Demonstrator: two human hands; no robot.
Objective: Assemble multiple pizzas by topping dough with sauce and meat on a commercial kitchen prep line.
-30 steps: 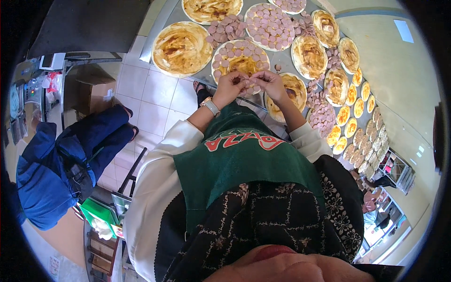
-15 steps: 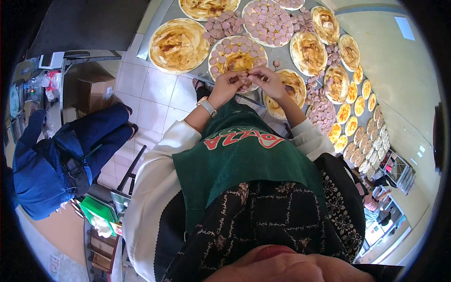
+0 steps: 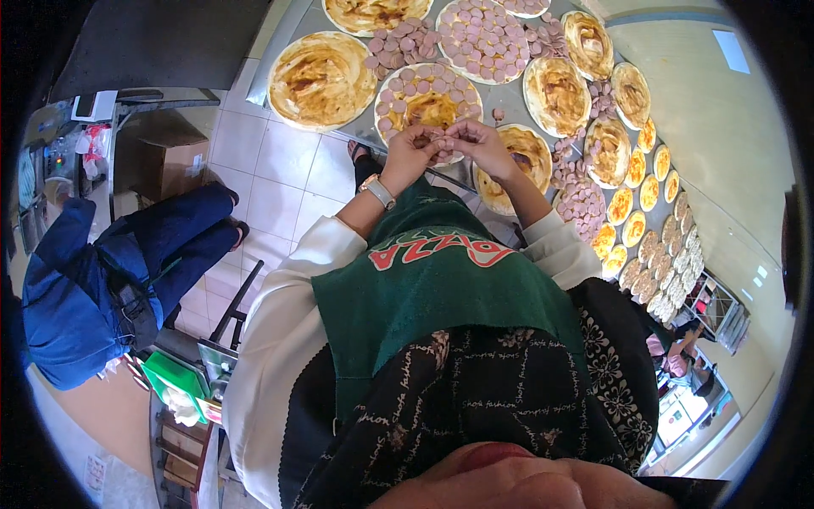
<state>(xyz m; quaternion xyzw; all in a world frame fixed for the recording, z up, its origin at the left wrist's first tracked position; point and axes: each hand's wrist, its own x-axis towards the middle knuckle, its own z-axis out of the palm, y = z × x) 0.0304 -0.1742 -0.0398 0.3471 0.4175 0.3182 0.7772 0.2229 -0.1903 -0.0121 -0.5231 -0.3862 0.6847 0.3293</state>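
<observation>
Both hands have stayed together at frame top-centre over the half-topped pizza [image 3: 428, 106]. Left hand [image 3: 413, 153] and right hand [image 3: 476, 142] pinch sausage slices [image 3: 441, 140] between fingertips, so its ring remains unfinished

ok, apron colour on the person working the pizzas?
Dark green apron with red lettering across the chest; head view, the only one, shows it clearly.

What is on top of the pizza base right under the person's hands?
Pink sausage slices ring the sauced pizza base. The left hand and right hand cover its near edge, so anything there is hidden.
</observation>
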